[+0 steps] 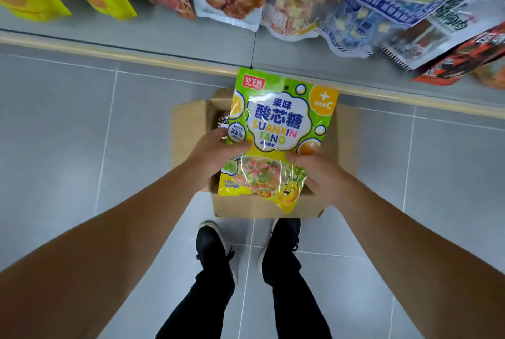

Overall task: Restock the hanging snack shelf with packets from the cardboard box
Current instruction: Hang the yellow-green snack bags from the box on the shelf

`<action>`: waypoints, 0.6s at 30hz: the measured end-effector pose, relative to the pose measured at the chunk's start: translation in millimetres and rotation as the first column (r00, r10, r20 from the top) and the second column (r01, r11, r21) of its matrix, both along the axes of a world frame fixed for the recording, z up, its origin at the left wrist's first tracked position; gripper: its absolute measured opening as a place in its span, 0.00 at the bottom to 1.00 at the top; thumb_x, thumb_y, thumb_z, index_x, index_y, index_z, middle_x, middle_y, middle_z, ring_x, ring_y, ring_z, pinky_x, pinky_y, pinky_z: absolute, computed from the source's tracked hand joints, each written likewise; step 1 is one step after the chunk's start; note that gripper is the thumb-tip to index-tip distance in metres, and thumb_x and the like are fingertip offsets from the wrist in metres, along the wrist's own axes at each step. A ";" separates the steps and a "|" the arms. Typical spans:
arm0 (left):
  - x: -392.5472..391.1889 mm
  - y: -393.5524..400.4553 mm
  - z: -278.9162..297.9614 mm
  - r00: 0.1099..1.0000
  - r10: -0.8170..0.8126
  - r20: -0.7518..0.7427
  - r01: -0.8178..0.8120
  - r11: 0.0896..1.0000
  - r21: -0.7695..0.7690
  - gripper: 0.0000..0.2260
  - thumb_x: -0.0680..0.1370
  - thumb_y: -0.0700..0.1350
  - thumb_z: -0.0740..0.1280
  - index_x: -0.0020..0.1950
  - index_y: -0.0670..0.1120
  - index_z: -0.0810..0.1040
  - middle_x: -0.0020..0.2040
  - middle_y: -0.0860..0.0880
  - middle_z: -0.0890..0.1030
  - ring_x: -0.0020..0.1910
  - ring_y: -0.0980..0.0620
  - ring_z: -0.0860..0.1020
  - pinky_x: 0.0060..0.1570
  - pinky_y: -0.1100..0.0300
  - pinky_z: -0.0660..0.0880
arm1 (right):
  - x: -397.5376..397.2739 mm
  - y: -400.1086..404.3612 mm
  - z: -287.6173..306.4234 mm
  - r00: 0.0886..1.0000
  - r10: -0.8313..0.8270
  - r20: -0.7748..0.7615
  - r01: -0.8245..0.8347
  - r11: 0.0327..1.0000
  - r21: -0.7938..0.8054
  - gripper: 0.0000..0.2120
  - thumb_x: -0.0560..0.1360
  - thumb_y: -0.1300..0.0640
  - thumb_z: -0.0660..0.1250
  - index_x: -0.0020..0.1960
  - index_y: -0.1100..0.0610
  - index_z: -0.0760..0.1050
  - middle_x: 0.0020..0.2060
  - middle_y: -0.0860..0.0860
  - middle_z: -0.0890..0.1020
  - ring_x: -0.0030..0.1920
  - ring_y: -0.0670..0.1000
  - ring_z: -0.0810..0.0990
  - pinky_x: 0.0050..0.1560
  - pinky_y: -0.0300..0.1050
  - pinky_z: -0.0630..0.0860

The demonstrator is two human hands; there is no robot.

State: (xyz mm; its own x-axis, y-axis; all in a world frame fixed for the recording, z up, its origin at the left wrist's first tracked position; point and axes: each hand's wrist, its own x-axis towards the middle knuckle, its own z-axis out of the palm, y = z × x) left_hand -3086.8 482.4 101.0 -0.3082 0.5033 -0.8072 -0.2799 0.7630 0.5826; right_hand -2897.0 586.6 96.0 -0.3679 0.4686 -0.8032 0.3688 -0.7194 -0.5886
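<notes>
Both hands hold one candy packet (276, 134) above open cardboard box (273, 207): left hand (216, 159) and right hand (318, 174) pinch its lower edges. Long axis vertical, top toward shelf. Green-yellow, clear window showing sweets.

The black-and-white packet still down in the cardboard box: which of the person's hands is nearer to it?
Left. The left hand grips the candy bag's left edge right beside the black-and-white packet; the right hand holds the bag's opposite side, farther off.
</notes>
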 end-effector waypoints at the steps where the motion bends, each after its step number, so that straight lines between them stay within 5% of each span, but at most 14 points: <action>1: -2.6 -0.8 18.6 1.000 -0.016 0.017 0.015 0.998 0.057 0.16 0.68 0.48 0.77 0.56 0.51 0.83 0.53 0.51 0.85 0.54 0.51 0.83 0.57 0.52 0.77 | -2.1 -0.5 19.4 1.000 0.021 -0.012 -0.021 1.000 -0.011 0.19 0.69 0.64 0.73 0.59 0.54 0.80 0.59 0.53 0.84 0.62 0.55 0.81 0.70 0.60 0.71; 6: -13.5 -6.5 122.2 0.999 -0.013 0.050 0.003 0.981 0.195 0.10 0.74 0.40 0.73 0.55 0.46 0.84 0.53 0.49 0.85 0.57 0.48 0.82 0.63 0.45 0.75 | -10.8 -2.0 123.1 0.996 -0.009 -0.092 0.010 1.000 0.016 0.18 0.75 0.72 0.66 0.61 0.59 0.79 0.60 0.58 0.83 0.62 0.60 0.81 0.68 0.62 0.72; 12: -20.5 -12.6 244.7 1.000 -0.018 -0.001 0.018 0.967 0.253 0.09 0.74 0.40 0.74 0.54 0.46 0.84 0.52 0.49 0.86 0.55 0.48 0.83 0.62 0.47 0.76 | -21.0 -19.8 245.2 0.992 -0.074 -0.097 0.087 0.987 0.136 0.20 0.64 0.62 0.76 0.56 0.55 0.82 0.55 0.55 0.86 0.59 0.59 0.82 0.66 0.64 0.73; 15: -17.1 -17.0 302.3 0.999 -0.035 -0.035 0.043 0.956 0.291 0.07 0.75 0.41 0.73 0.52 0.47 0.84 0.50 0.50 0.86 0.52 0.51 0.83 0.55 0.53 0.78 | -18.1 -29.6 294.2 0.989 -0.134 -0.060 0.143 0.971 0.192 0.25 0.54 0.53 0.79 0.51 0.53 0.84 0.52 0.54 0.86 0.58 0.59 0.83 0.65 0.68 0.73; 18: -7.3 -18.8 349.8 0.996 -0.027 -0.082 0.053 0.945 0.324 0.03 0.75 0.43 0.73 0.48 0.49 0.84 0.46 0.52 0.86 0.44 0.56 0.82 0.45 0.60 0.75 | -12.1 -36.8 349.9 0.991 -0.116 -0.068 0.130 0.953 0.272 0.20 0.60 0.56 0.79 0.51 0.54 0.83 0.52 0.53 0.87 0.58 0.58 0.82 0.67 0.64 0.72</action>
